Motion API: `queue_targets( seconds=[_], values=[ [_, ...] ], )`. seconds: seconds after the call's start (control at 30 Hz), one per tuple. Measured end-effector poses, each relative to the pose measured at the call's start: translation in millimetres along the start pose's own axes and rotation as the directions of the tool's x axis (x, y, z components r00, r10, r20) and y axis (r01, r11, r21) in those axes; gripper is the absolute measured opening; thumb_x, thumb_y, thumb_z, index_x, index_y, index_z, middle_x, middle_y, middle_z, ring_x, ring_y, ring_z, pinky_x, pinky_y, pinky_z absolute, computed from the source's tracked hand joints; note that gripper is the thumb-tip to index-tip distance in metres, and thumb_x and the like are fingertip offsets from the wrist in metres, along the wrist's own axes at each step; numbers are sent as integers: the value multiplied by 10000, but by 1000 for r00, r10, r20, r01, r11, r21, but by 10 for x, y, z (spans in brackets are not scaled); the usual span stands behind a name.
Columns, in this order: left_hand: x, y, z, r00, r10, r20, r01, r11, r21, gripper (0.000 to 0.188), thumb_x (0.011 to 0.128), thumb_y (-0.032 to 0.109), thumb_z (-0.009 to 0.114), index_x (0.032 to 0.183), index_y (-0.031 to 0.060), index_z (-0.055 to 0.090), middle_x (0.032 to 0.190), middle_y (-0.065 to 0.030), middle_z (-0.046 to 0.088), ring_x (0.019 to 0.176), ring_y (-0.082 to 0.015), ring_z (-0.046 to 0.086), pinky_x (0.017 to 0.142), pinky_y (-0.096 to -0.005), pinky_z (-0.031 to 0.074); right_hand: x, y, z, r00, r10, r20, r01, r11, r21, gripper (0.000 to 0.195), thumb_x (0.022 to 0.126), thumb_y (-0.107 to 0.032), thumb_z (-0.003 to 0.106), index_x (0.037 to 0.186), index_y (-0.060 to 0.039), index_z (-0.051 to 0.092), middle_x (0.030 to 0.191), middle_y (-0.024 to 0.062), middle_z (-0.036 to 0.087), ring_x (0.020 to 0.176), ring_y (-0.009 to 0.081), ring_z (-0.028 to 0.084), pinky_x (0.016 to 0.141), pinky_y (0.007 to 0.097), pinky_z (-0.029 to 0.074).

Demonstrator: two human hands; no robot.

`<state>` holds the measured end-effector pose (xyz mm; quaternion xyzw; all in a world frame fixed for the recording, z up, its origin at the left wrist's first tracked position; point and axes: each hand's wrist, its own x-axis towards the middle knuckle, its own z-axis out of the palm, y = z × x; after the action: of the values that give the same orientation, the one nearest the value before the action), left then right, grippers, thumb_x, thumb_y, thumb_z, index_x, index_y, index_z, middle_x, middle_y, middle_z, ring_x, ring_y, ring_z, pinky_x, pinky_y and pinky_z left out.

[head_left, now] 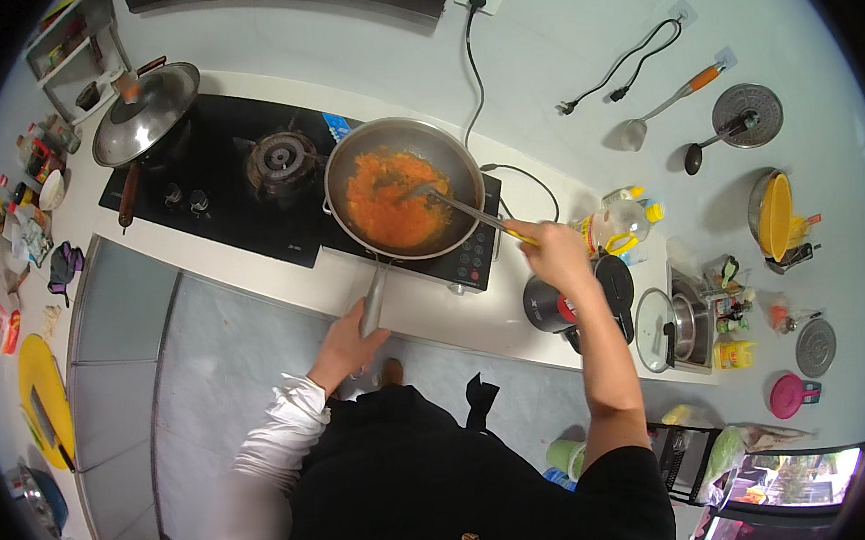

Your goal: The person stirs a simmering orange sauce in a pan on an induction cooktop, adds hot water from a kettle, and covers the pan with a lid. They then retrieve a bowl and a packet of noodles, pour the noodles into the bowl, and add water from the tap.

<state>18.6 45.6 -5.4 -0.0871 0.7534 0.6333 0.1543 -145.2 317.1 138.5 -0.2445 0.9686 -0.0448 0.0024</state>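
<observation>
My left hand (pixel 343 351) is closed around the grey handle (pixel 376 298) of a wok (pixel 338 194). Inside the wok lies a thick orange-red mixture (pixel 399 216), spread over the base and partly up the far side. My right hand (pixel 556 255) grips a metal spatula (pixel 466 209) by its yellow-ended handle. The spatula's head reaches into the mixture near the middle of the wok. The wok sits on an induction cooker (pixel 471 263) whose control buttons show at its right side.
Left of the wok is a black gas hob (pixel 249 230) with a bare burner (pixel 282 157) and a lidded wok (pixel 147 113). A black kettle (pixel 548 303) and an oil bottle (pixel 614 227) stand at right, near a sink (pixel 695 312). A knife (pixel 44 417) lies on a yellow cutting board (pixel 32 358) at far left.
</observation>
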Motion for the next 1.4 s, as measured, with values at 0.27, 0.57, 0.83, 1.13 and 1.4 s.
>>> queue_targets(
  seconds=[0.27,0.57,0.83,1.13,1.4],
  values=[
    [8,-39,6,1000,16,-16,-16,999,30,752,822,219,638,1400,-92,270,618,-141,596,446,-206,575,435,-309,473,-256,7,118,999,3,54,-11,990,142,348,772,-135,656,1103,-240,686,798,147,678,750,334,651,685,431,513],
    [-40,94,-46,1000,-28,-7,28,999,27,694,817,221,641,1366,-70,334,752,-174,634,495,-215,598,450,-320,491,311,-406,745,988,-17,-153,28,997,74,387,742,-84,660,1098,-234,688,741,107,662,674,294,647,615,398,519],
    [-21,81,-18,1000,-8,-12,9,999,42,693,817,204,646,1365,-78,330,757,-174,631,476,-215,591,444,-326,483,480,-286,1054,950,-44,-310,44,999,-8,401,739,-65,638,1107,-218,674,707,99,615,595,295,619,536,406,500],
    [73,-97,-52,991,127,-43,-105,937,332,731,794,240,695,1346,-100,357,966,-255,629,838,-334,626,804,-397,495,-228,-44,1161,941,312,-134,-166,768,618,368,844,-78,608,1210,-118,597,912,193,680,846,281,689,697,384,522],
    [29,344,71,868,477,-141,-358,796,489,580,808,233,698,1279,-29,485,1213,-218,549,1148,-352,506,968,-385,420,-424,-362,1103,952,225,-205,-156,939,307,426,773,-73,640,1177,-205,637,714,121,604,622,326,611,573,407,492]
  ],
)
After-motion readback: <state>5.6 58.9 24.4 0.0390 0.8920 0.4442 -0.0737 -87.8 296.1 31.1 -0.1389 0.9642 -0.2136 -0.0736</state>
